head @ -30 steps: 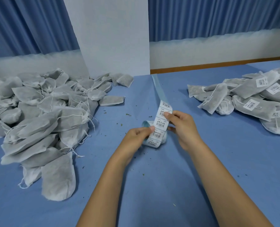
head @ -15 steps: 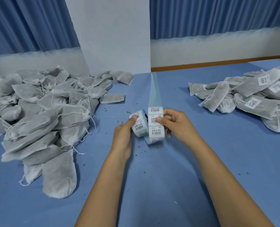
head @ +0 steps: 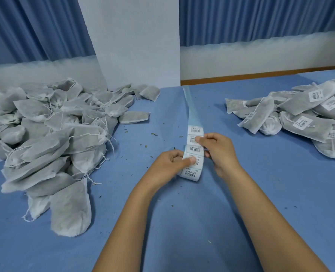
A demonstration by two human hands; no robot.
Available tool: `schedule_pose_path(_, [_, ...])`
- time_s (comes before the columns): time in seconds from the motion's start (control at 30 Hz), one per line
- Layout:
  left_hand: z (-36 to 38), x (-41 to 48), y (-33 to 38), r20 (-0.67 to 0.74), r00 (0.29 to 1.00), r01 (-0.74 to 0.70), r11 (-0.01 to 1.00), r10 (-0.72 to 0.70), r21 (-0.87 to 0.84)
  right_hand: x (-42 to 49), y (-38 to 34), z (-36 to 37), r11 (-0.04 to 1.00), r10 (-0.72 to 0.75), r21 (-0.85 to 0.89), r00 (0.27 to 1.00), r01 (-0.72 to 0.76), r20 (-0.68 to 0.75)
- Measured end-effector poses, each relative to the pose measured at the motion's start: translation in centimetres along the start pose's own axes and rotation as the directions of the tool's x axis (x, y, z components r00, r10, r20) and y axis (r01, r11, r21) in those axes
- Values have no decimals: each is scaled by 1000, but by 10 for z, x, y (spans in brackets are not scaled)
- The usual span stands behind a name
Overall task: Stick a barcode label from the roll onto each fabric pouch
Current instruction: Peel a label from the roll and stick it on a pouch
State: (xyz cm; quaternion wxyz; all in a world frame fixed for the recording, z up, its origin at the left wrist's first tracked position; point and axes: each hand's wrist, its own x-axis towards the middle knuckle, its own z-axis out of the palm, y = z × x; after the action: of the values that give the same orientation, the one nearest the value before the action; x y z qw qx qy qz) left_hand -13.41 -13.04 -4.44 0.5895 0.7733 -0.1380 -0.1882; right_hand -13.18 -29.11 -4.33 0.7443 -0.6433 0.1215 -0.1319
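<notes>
A roll of white barcode labels on pale blue backing is held over the middle of the blue table. My left hand grips the roll, its thumb pressing on a label. My right hand pinches the unrolled strip a little higher up. The bare backing tail runs away toward the far edge. A big heap of plain grey fabric pouches lies at the left. A pile of pouches bearing labels lies at the right.
The blue table carries small green crumbs around my hands. A white panel stands upright at the back, with blue curtains behind it. One pouch lies nearest me at the left heap's front.
Half a second ago the roll was turned sideways in my left hand with a short strip out. Now the strip is drawn out longer, and my hands sit slightly lower.
</notes>
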Motion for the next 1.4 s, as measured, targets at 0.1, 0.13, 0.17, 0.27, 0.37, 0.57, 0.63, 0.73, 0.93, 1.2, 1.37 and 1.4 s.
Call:
schedule_pose_path(0.1, [2, 0, -2, -38, 999, -27, 999, 28, 31, 1, 6, 1, 993, 37, -108, 998, -43, -52])
schedule_pose_path(0.13, [4, 1, -2, -67, 997, -45, 998, 47, 32, 0, 7, 2, 992, 33, -124, 998, -39, -52])
schedule_pose_path(0.17, [6, 2, -3, -99, 992, -74, 997, 76, 29, -1, 6, 4, 991, 29, -126, 998, -35, -47])
schedule_pose_path(0.27, [12, 2, -2, -178, 977, -125, 992, 118, -29, -2, 1, 5, 994, 27, -102, 1000, -26, 14])
schedule_pose_path(0.37, [6, 1, -3, -152, 985, -86, 996, 87, 16, -3, 0, 3, 990, 59, -130, 995, -48, 79])
schedule_pose_path(0.57, [-2, 1, 0, -278, 960, 13, 994, 19, 112, -5, 1, 1, 957, 162, -267, 969, -109, 185])
schedule_pose_path(0.63, [-2, 2, 0, -310, 950, 7, 990, 37, 139, -5, 1, 1, 957, 156, -272, 971, -102, 184])
schedule_pose_path(0.73, [-4, 2, -3, -304, 952, 7, 989, 39, 148, -4, 0, 1, 950, 153, -297, 974, -99, 165])
schedule_pose_path(0.93, [-28, 7, -9, -721, 692, 19, 996, 49, 86, -2, 1, -1, 945, 158, -304, 983, -123, 93])
schedule_pose_path(1.2, [-82, 12, -25, -889, 350, 492, 749, 296, 444, 3, 8, 5, 946, 71, -319, 997, -58, 28])
schedule_pose_path(1.37, [-97, 17, -38, -888, 361, 531, 719, 285, 448, 2, 9, 9, 927, 46, -374, 997, -19, 64])
schedule_pose_path(1.4, [-99, 18, -37, -889, 345, 546, 706, 301, 451, 1, 9, 10, 927, 38, -374, 997, -9, 70])
